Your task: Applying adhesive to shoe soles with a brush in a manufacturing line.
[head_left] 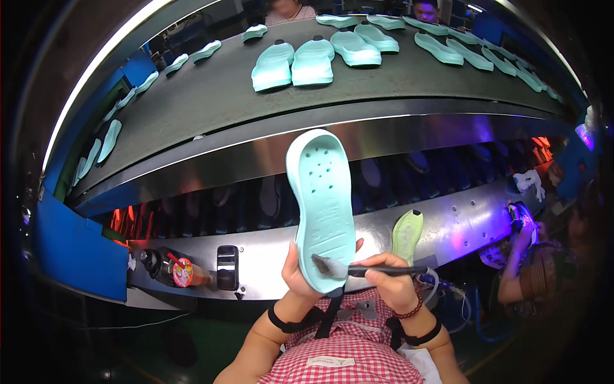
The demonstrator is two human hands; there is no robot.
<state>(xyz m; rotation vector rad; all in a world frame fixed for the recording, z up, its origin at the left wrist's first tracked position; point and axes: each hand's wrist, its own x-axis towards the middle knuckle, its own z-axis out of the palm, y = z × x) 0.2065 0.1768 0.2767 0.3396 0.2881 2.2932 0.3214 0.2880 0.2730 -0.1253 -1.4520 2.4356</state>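
Note:
A mint-green shoe sole [325,211] stands nearly upright before me, its hollow side with small holes facing me. My left hand [297,274] is closed round its lower left edge. In my right hand [391,281] is a brush [384,271] with a dark handle, its bristles lying against the lower part of the sole. Some fingertips show at the sole's lower right edge, just above the brush. A yellow-green sole [407,235] lies on the metal ledge [268,281], to the right of the mint one.
Beyond the ledge a dark conveyor belt [211,102] carries several mint soles [272,66]. Under it more soles sit in a dim slot with red glowing ends. A bottle [185,271] and a black case [228,267] stand left. A co-worker's arm [517,269] is at the right.

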